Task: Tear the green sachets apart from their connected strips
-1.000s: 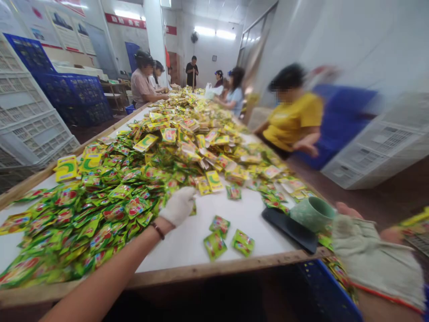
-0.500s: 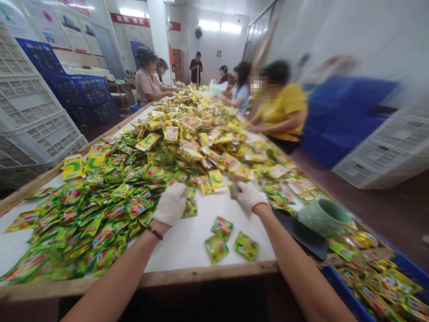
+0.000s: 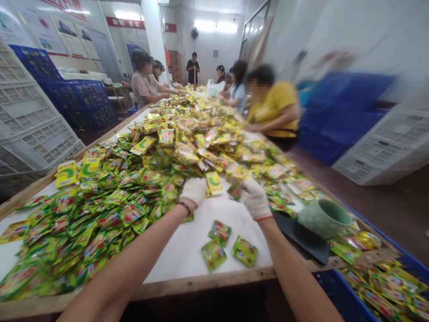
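The gloved left hand (image 3: 193,191) rests curled at the edge of the sachet pile (image 3: 110,210), its grasp indeterminable, while the gloved right hand (image 3: 255,198) pinches a green sachet (image 3: 234,191) partly hidden by its fingers, above the white tabletop (image 3: 187,243).

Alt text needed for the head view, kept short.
Two white-gloved hands, left and right, reach into a heap of green and yellow sachets on a long table. Three sachets lie apart near the edge, a green cup to the right.
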Demonstrator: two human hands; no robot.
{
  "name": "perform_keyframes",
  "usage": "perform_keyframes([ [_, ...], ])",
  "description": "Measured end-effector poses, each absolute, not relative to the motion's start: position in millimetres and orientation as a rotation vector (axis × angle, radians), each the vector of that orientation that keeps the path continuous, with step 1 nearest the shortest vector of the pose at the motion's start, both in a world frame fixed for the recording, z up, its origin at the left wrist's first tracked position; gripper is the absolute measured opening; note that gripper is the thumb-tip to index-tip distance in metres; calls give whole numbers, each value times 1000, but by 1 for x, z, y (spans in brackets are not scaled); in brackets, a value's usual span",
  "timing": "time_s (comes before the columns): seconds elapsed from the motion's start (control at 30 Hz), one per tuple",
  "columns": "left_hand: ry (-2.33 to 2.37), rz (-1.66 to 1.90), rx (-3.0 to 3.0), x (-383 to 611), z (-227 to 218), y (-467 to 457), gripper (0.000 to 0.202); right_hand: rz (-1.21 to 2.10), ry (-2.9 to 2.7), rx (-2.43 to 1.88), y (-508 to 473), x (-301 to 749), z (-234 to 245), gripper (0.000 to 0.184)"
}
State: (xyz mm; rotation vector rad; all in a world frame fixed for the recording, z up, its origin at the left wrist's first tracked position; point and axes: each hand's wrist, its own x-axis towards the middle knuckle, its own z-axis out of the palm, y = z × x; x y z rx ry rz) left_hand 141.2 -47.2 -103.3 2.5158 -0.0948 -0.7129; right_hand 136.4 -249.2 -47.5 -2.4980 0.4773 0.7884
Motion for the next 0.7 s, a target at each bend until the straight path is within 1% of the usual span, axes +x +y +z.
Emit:
perform_keyframes([
  [0.13, 132, -787, 2283, 139, -110, -44, 20, 929, 573, -2284, -237, 132, -44, 55],
  [0.17, 205, -778, 2195, 135, -107, -41, 19, 972, 579, -2228, -233, 130, -43, 58],
  [0.27, 418, -756, 1818, 117, -89, -35, 5, 1055, 563, -2082, -221, 125, -41, 67],
  [0.33, 485, -767, 1516, 104, -75, -35, 23, 1102, 538, -2020, -210, 122, -40, 68],
  [0.4, 493, -742, 1303, 93, -65, -37, 53, 1135, 525, -2009, -199, 120, -39, 63],
  [0.47, 499, -704, 1195, 85, -59, -39, 75, 1145, 509, -2026, -191, 117, -39, 57],
  [0.53, 513, -663, 1153, 81, -56, -43, 82, 1137, 487, -2042, -185, 115, -38, 56],
  [0.7, 494, -697, 1180, 78, -59, -52, 77, 1199, 394, -2026, -189, 113, -37, 65],
])
